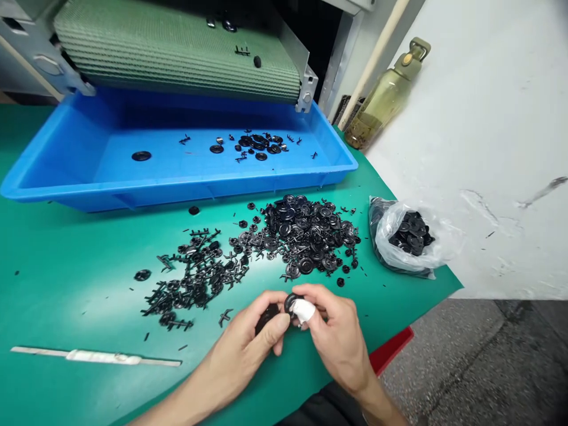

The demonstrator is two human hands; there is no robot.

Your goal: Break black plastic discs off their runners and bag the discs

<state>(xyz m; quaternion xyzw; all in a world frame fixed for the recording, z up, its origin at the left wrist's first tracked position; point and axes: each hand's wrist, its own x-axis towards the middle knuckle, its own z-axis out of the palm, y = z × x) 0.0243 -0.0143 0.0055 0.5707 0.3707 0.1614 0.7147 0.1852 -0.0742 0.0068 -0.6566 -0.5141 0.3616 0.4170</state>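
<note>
Nearer me than the blue tray (231,188), my left hand (251,343) curls round dark pieces (267,315); my right hand (335,331) pinches a round black disc (290,303). Bagged discs (412,232) sit off the tray's near right corner; a loose heap (306,234) before it seems left.

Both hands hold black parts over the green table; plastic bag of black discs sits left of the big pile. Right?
Wrong side: in the head view, the plastic bag of black discs sits right of the big pile. The rest stands: left hand and right hand hold black parts over the green table.
</note>
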